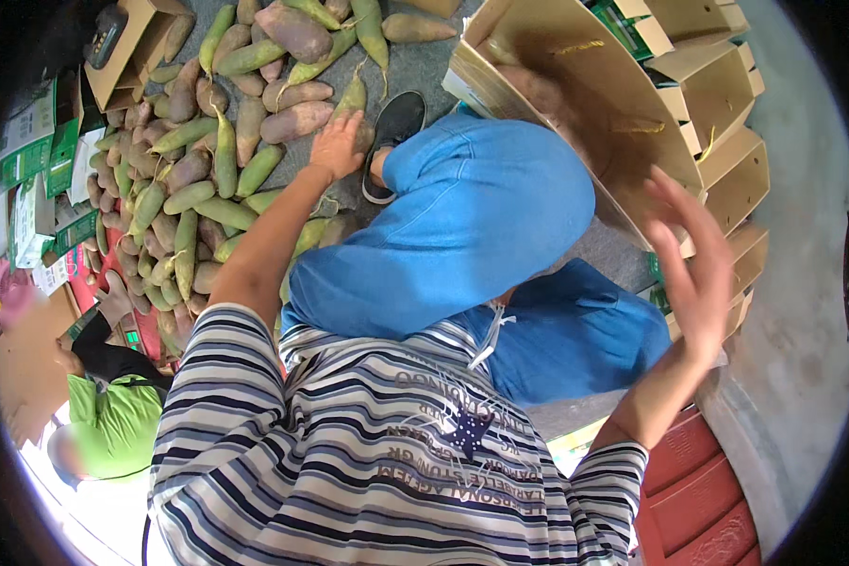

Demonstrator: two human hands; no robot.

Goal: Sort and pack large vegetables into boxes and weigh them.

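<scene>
A grey concrete floor [415,66] is seen from above, and most of its upper-left part, from nine to twelve o'clock, is covered by a heap of green and purplish-brown root vegetables [208,141]. The left hand [338,143] is stretched toward eleven o'clock and is laid on a brownish root [360,132] at the near edge of the heap, just beside a black shoe [394,141]; whether the fingers are closed round the root cannot be told. The right hand [696,255] is raised at three o'clock with its fingers spread, nothing being gripped, close to the flap of an open cardboard box [575,104] that is tilted at one o'clock. More flat-sided cardboard boxes [726,141] are stacked behind it toward two o'clock. Blue trousers [472,226] fill the centre and a striped shirt [377,453] the lower part. Green-and-white cartons [38,160] are piled along the nine o'clock edge. At seven o'clock another person in a green shirt [113,424] is seated. A red plastic crate [698,491] is placed at five o'clock on paler concrete.
</scene>
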